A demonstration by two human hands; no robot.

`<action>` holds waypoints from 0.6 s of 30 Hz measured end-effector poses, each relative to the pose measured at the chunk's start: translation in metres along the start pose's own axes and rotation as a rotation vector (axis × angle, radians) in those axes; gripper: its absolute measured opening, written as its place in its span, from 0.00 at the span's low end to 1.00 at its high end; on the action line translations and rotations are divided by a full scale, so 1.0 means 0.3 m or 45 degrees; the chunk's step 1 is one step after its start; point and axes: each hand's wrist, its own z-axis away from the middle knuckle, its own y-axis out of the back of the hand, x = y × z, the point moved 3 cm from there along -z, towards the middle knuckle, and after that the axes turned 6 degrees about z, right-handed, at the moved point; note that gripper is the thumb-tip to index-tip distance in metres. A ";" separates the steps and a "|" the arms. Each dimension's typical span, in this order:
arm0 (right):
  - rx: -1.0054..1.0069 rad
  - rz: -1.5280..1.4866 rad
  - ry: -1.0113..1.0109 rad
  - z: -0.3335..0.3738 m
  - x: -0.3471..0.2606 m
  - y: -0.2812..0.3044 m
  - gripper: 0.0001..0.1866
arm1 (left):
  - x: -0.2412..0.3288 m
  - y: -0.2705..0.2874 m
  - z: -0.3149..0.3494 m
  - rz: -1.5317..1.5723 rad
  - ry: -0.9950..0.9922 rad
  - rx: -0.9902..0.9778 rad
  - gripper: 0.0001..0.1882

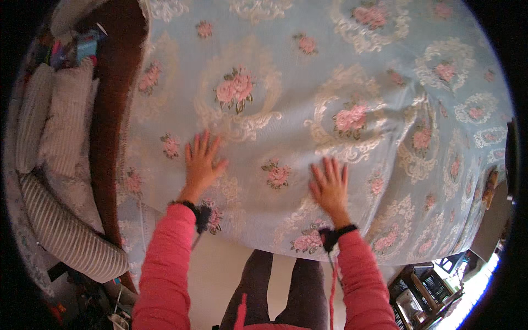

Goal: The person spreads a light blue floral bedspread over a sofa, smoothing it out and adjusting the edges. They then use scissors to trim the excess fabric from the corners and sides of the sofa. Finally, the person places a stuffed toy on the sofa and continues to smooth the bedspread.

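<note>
A wide light-blue cloth with pink roses and cream scroll patterns spreads out in front of me. My left hand lies palm down on it, fingers spread, near a small rose cluster. Flat on the same cloth to the right rests my right hand, its fingers also stretched out. Neither hand grips anything. Soft folds run through the fabric right of my right hand. Both wrists carry a black band with a small dark piece attached. What the cloth lies on is hidden beneath it.
A dark brown wooden edge borders the cloth on the left. Beyond it are striped cushions and a pile of small items. Dark crates stand on the floor at lower right. A wooden-looking object sits by the cloth's right edge.
</note>
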 end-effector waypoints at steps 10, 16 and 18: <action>0.184 0.179 0.168 -0.808 0.189 0.005 0.24 | -0.251 0.057 -0.717 -0.122 -0.044 0.425 0.32; 0.229 0.203 0.181 -1.154 0.256 -0.010 0.23 | -0.355 0.100 -1.045 -0.142 -0.023 0.477 0.30; 0.234 0.175 0.224 -1.241 0.273 -0.008 0.23 | -0.375 0.115 -1.136 -0.137 -0.069 0.523 0.30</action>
